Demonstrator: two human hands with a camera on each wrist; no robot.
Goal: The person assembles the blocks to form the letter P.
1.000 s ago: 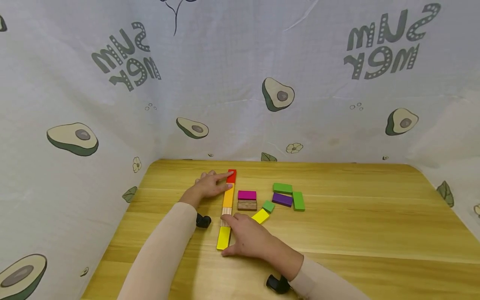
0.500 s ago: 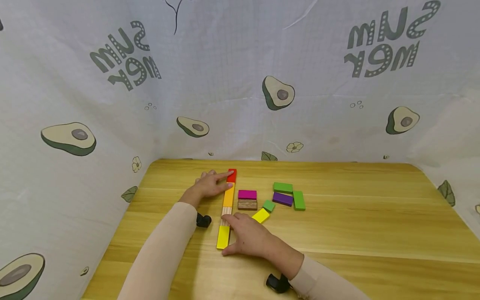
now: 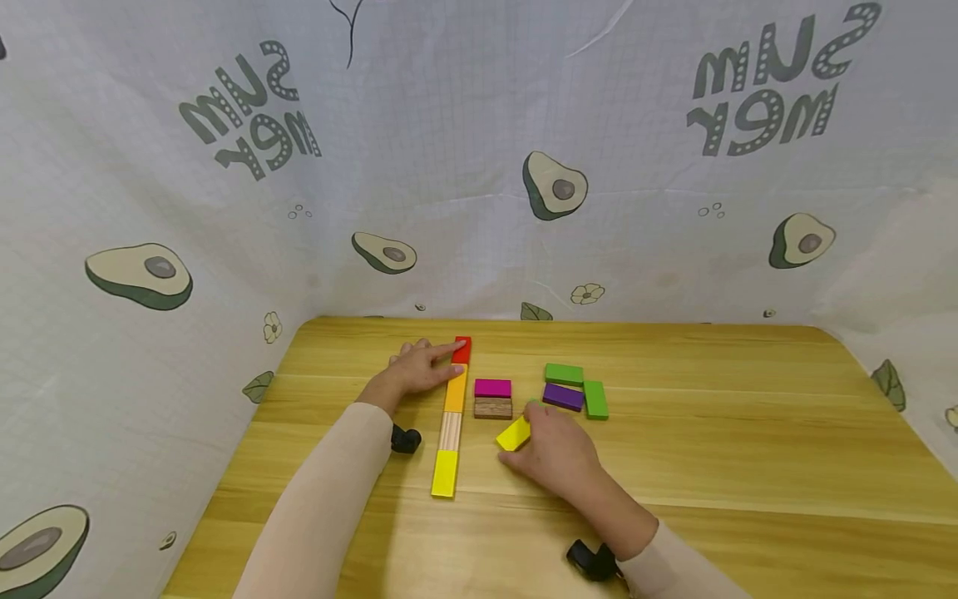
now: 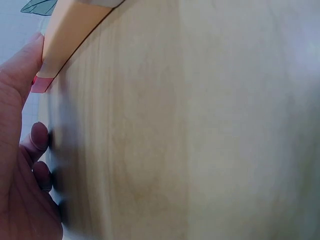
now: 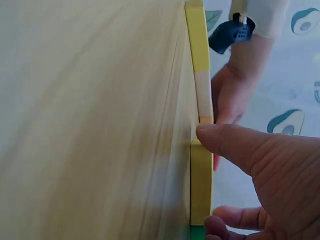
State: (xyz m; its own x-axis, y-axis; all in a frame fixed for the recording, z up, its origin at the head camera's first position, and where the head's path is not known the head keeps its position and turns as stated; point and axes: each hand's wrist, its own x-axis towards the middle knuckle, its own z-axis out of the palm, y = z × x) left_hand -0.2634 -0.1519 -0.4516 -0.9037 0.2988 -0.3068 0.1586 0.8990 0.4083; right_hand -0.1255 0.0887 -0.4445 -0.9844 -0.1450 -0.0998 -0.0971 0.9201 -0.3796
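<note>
A straight row of flat blocks lies on the table: red [image 3: 464, 353], orange [image 3: 456, 389], striped wood [image 3: 450, 431] and a yellow block [image 3: 445, 474] at the near end. My left hand [image 3: 415, 368] rests against the far end, index fingertip on the red block, thumb on the orange one. To the right of the row, my right hand [image 3: 560, 449] holds a second yellow block [image 3: 513, 434] by its two ends, between thumb and fingers. In the right wrist view this yellow block [image 5: 201, 185] still lies on the table. A small green block behind the right fingers is mostly hidden.
Between the row and the right hand lie a magenta block [image 3: 492, 388] and a brown wood block [image 3: 492, 408], side by side. Farther right are a purple block [image 3: 563, 397] and two green blocks [image 3: 595, 400]. A printed cloth [image 3: 479, 166] hangs behind the table.
My right hand has left the near end of the row, moved right and taken hold of the loose yellow block. My left hand has stayed in place.
</note>
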